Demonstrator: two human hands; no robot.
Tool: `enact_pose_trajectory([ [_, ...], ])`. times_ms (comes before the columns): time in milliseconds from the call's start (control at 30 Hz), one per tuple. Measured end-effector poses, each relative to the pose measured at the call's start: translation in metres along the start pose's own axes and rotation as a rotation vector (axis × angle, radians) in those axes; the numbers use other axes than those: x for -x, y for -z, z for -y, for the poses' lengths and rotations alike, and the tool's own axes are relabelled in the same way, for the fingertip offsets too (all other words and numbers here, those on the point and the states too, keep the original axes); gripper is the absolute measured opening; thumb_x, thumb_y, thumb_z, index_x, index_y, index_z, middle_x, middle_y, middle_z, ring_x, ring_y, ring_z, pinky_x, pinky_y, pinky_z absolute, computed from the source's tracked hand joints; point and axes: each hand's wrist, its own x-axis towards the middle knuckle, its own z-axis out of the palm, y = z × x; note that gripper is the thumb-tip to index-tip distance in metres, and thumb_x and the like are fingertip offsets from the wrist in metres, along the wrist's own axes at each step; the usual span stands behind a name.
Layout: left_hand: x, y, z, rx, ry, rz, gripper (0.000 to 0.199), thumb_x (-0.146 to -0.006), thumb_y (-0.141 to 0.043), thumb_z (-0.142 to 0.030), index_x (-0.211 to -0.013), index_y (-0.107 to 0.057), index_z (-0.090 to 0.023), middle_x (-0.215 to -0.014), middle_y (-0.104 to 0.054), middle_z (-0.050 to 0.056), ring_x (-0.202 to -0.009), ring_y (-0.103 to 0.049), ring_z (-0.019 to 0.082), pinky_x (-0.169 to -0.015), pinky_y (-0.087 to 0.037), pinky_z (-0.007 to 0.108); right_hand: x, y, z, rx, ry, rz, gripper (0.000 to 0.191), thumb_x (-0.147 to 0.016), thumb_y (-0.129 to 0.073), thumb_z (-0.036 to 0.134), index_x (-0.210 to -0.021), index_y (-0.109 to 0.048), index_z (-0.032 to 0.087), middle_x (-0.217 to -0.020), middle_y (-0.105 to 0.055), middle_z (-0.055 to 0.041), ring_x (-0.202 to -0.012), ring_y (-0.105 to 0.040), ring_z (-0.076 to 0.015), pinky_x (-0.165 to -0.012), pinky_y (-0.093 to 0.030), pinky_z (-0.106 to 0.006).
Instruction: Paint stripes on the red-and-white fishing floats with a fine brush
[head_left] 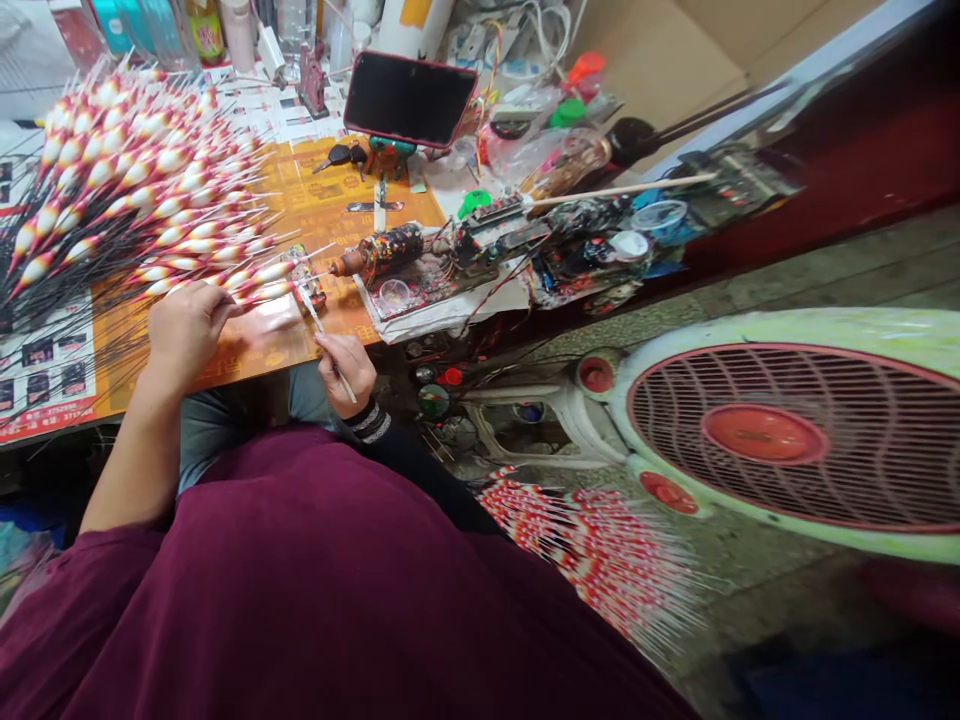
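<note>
At the table's front edge, my left hand is closed in a pinch at the near end of a white, red-tipped fishing float. My right hand grips a thin, pale-handled paintbrush, its tip pointing up and left beside the float's end. Whether brush and float touch, I cannot tell. A large bunch of similar floats, with thin pale tips and dark stems, fills the table's left side. Just beyond the brush, a small spindle tool points toward the floats.
A phone leans on a stand at the back, with keys near it. Paint-spattered tools and cups crowd the right side. A large fan stands on the right, beside another bunch of floats low down.
</note>
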Motion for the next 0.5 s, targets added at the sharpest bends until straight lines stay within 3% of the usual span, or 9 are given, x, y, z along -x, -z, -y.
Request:
enact_pose_trajectory([
  [233,0.012,0.024,0.011,-0.044,0.027,0.012,0.023,-0.107,-0.054,-0.036,-0.1,-0.073,-0.024,-0.108,-0.073,0.011,-0.102,-0.065,0.029,-0.078,-0.041,0.04,0.001,0.003,-0.002,-0.207,-0.038,-0.055,0.044,-0.103,-0.054,0.017,-0.14,-0.07,0.033,-0.108,-0.084,-0.0051,-0.093,-0.08,-0.0216,-0.08,-0.068,-0.04],
  [367,0.026,0.039,0.029,-0.108,0.085,-0.044,0.025,-0.11,-0.051,-0.036,-0.103,-0.071,-0.023,-0.105,-0.068,0.011,-0.106,-0.059,0.03,-0.084,-0.039,0.04,-0.003,0.012,0.002,-0.309,-0.119,-0.011,0.041,-0.103,-0.055,0.017,-0.136,-0.073,0.033,-0.103,-0.083,-0.0036,-0.088,-0.077,-0.0202,-0.08,-0.067,-0.04],
  [500,0.036,0.036,0.044,-0.085,0.112,-0.007,0.031,-0.112,-0.047,-0.033,-0.114,-0.074,-0.018,-0.111,-0.067,0.01,-0.098,-0.057,0.024,-0.078,-0.037,0.035,-0.008,0.024,0.007,-0.341,-0.238,0.047,0.031,-0.105,-0.055,0.025,-0.126,-0.077,0.03,-0.097,-0.082,-0.0037,-0.08,-0.075,-0.0186,-0.079,-0.067,-0.04],
])
